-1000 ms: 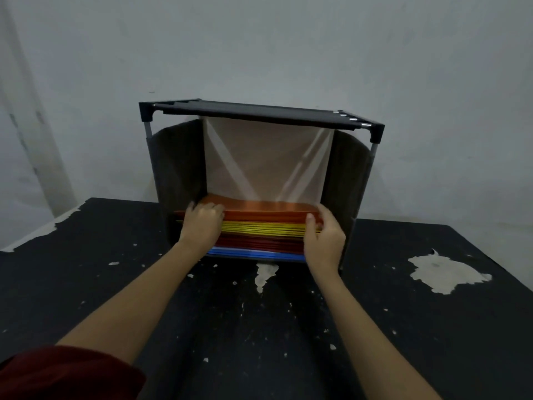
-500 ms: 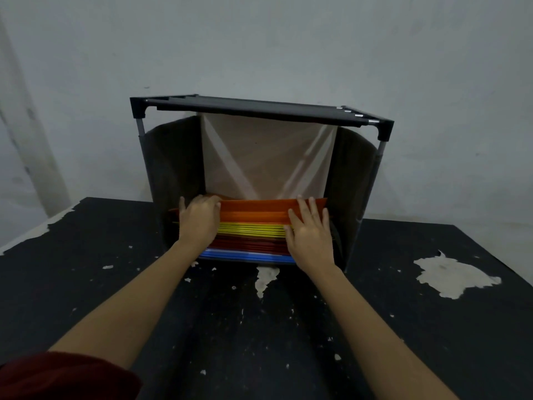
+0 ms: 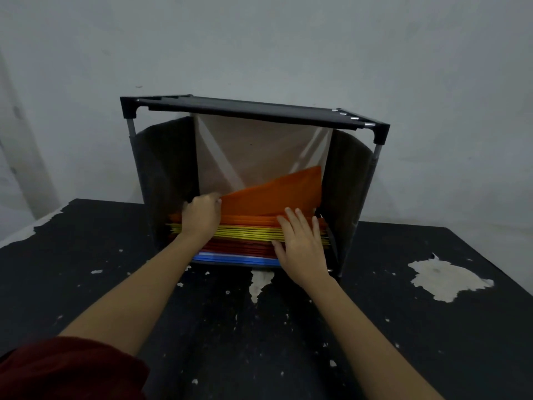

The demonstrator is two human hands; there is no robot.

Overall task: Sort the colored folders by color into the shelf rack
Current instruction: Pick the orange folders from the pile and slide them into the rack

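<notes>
Pale grey wall (image 3: 288,39) is seen behind a black table (image 3: 432,327), whose paint is chipped in many small spots and in one large pale patch (image 3: 444,280) to the right of the shelf rack (image 3: 253,111). The rack is set on the table against the wall; it is made of a dark frame with a flat dark top, dark cloth sides and a light back panel.

Inside the rack, on its floor, the folders are stacked flat by colour: blue folders (image 3: 230,258) at the bottom, red folders (image 3: 239,247) above them, yellow folders (image 3: 245,232) above those, and orange folders (image 3: 248,219) on top. One orange folder (image 3: 274,194) is raised off the stack and tilted, with its right corner held high near the rack's back panel and right side.

The raised folder is gripped at its left edge by the left hand (image 3: 202,216), whose fingers are curled round it, close to the rack's left side. The right hand (image 3: 301,246) is laid flat against the front of the stack, toward the rack's right side; its fingers are held straight and slightly spread over the orange and yellow layers, and nothing is grasped by it.

A dark red sleeve (image 3: 66,368) is seen on the left arm, well in front of the rack.
</notes>
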